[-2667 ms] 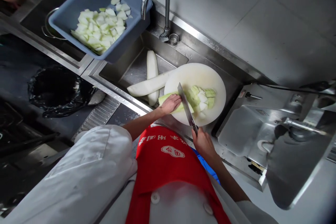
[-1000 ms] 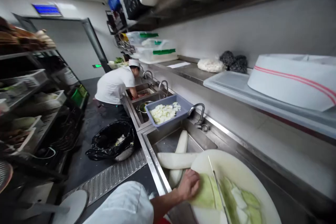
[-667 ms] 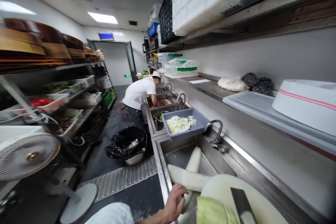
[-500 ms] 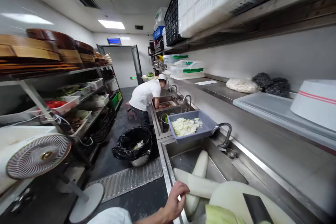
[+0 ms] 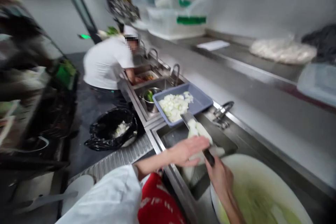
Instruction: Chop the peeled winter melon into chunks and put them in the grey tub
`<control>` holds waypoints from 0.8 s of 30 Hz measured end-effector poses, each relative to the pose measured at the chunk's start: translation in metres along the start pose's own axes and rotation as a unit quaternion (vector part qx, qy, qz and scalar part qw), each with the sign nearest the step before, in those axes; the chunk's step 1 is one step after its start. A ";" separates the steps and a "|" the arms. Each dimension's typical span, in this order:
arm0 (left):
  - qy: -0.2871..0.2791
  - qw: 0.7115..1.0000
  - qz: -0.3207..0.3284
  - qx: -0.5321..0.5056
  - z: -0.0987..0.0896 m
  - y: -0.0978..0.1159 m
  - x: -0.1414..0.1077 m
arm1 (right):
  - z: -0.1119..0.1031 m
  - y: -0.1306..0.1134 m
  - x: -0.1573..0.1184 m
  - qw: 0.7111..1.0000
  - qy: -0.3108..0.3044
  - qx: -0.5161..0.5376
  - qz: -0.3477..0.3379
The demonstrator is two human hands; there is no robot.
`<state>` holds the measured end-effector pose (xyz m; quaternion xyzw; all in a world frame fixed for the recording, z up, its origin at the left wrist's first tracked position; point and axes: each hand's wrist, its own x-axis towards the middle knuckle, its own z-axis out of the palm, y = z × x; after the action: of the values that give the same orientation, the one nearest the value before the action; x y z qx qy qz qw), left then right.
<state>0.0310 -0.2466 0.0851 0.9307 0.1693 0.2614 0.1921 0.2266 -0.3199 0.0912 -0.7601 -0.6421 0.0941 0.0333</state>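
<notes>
My right hand [image 5: 221, 176] is wrapped round the black handle of a cleaver [image 5: 209, 157], whose blade points away toward the tray. Pale vegetable slices [image 5: 201, 132] lie on the blade. Above them my left hand [image 5: 190, 150] is stretched flat, fingers extended, close to the slices; whether it touches them is blurred. Just past the blade tip, a grey-blue plastic tray [image 5: 202, 102] holds many white-green slices [image 5: 173, 106]. Under my hands, long peeled pale vegetables [image 5: 190, 175] lie in the sink, partly hidden. The round cutting board [image 5: 245, 164] is at the lower right.
A co-worker in a white shirt [image 5: 105, 63] bends over a farther sink. A bin with a black bag [image 5: 91, 140] stands on the floor at left. Beyond the tray is a metal pot [image 5: 154, 106]. A faucet [image 5: 223, 110] rises at the sink's back edge.
The view has swung downward and closer to the sink. My right hand has appeared, holding the cleaver with slices on it. My left hand has moved from the sink edge to over the blade.
</notes>
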 end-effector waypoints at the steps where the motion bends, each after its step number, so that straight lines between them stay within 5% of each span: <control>1: -0.029 1.000 0.000 0.011 -0.005 -0.024 -0.001 | 0.005 -0.016 0.018 1.000 -0.012 -0.021 0.016; 7: -0.117 0.989 -0.070 0.058 -0.014 -0.131 0.000 | 0.000 -0.090 0.119 0.994 -0.057 -0.092 -0.008; 12: -0.094 0.985 -0.139 0.047 -0.011 -0.192 0.006 | -0.005 -0.116 0.171 0.989 -0.066 -0.119 -0.054; 17: -0.078 0.983 -0.163 0.036 -0.011 -0.240 0.010 | -0.001 -0.118 0.195 0.986 -0.063 -0.136 -0.070; 24: -0.087 0.988 -0.126 0.036 -0.001 -0.275 0.018 | -0.012 -0.104 0.199 0.989 -0.051 -0.125 -0.064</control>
<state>-0.0143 0.0005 -0.0289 0.9274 0.2775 0.1467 0.2035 0.1593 -0.1059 0.1004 -0.7095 -0.6973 0.0497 -0.0889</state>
